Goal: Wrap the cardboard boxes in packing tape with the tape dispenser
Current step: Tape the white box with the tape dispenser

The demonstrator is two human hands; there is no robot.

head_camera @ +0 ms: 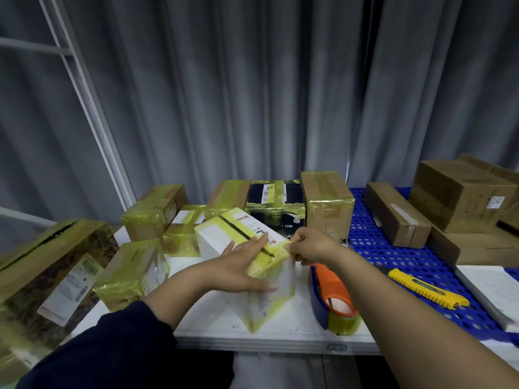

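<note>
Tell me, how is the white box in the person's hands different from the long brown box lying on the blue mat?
The white box is banded with yellowish tape; the brown box shows no such wrap. The white box sits on the table, the left hand flat on it and the right hand pinching its tape; the brown box lies untouched on the mat. Both are long, closed and labelled.
</note>
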